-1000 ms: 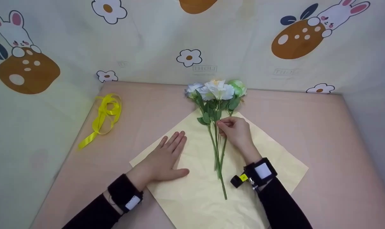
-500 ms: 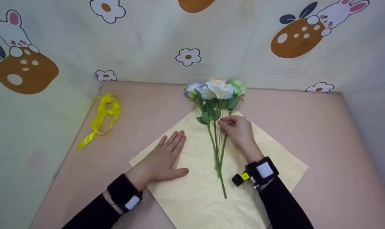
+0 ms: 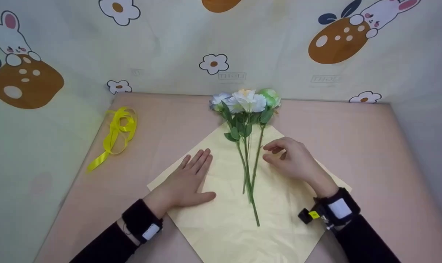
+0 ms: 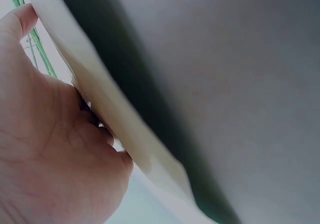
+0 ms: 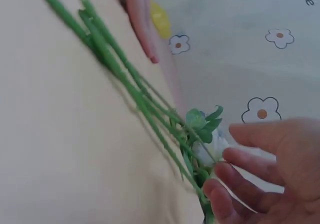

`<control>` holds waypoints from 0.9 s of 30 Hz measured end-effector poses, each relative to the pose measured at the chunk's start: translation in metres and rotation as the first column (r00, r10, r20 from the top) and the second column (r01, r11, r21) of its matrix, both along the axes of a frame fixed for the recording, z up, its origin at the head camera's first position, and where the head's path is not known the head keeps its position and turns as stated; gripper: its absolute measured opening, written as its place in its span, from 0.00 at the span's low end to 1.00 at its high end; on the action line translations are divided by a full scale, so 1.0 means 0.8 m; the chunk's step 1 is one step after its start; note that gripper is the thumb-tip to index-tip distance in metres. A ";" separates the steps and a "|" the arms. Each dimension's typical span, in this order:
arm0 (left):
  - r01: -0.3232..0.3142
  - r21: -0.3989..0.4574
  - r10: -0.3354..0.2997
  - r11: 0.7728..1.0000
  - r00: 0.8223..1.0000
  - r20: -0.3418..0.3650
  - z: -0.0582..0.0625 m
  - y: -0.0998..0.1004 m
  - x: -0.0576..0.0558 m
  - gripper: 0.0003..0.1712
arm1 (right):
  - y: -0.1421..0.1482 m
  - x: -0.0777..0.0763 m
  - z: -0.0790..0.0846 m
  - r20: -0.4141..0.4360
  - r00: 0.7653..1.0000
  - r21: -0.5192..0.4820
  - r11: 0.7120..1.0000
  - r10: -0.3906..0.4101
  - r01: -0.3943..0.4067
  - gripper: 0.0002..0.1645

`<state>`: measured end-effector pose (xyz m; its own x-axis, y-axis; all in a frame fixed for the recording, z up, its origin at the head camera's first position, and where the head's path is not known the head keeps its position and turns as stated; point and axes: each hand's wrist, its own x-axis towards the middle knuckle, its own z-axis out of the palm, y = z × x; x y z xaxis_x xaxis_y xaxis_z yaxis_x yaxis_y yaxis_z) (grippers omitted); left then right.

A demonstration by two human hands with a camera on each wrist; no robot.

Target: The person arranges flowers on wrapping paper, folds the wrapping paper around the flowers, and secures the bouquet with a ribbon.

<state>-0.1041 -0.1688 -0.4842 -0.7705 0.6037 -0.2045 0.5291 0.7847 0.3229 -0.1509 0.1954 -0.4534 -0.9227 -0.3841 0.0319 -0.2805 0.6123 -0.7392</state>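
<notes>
Several artificial flowers [image 3: 248, 102] with white, bluish and green heads lie in a bunch, their green stems [image 3: 255, 171] crossing low down. Beneath the stems is a square sheet of cream wrapping paper [image 3: 221, 226], turned cornerwise. My left hand [image 3: 186, 184] rests flat on the paper's left part, fingers straight and thumb spread. Just right of the stems, my right hand [image 3: 294, 159] hovers apart from them, fingers loosely bent, thumb and forefinger separated, nothing between them. In the right wrist view the right hand [image 5: 265, 169] appears near the flower heads.
A loose coil of yellow ribbon [image 3: 120, 128] lies at the table's left edge. The pink tabletop [image 3: 381, 164] meets a printed cloth wall [image 3: 169, 47] along the back, and the flower heads lie close to it.
My right hand has let go of the flower stems and moved off to the right, its fingers parting. My left hand stays on the paper.
</notes>
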 end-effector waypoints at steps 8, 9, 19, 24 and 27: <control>0.014 0.014 -0.013 1.000 1.000 -0.014 0.008 0.001 0.000 0.63 | 0.065 0.062 0.004 -0.114 0.942 0.236 0.929 0.317 -0.284 0.45; 0.018 0.011 -0.018 1.000 1.000 -0.016 0.012 0.002 0.000 0.63 | 0.071 0.069 0.004 -0.125 0.932 0.251 0.920 0.339 -0.301 0.48; 0.204 -0.045 -0.204 0.978 0.979 0.000 0.047 0.013 0.041 0.61 | 0.094 0.135 0.006 -0.284 0.801 0.393 0.826 0.527 -0.404 0.75; 0.310 -0.080 -0.315 0.947 0.948 -0.047 0.047 0.014 0.074 0.64 | 0.093 0.163 -0.001 -0.299 0.772 0.452 0.796 0.560 -0.402 0.81; 0.362 -0.127 -0.375 0.923 0.921 -0.103 0.040 0.012 0.091 0.71 | 0.091 0.175 -0.009 -0.319 0.755 0.485 0.783 0.573 -0.390 0.79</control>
<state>-0.0314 -0.1593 -0.4518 -0.5205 0.8303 -0.1991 0.8176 0.5519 0.1642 -0.0112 0.2681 -0.4605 -0.5301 -0.8373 0.1338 -0.8402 0.4974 -0.2160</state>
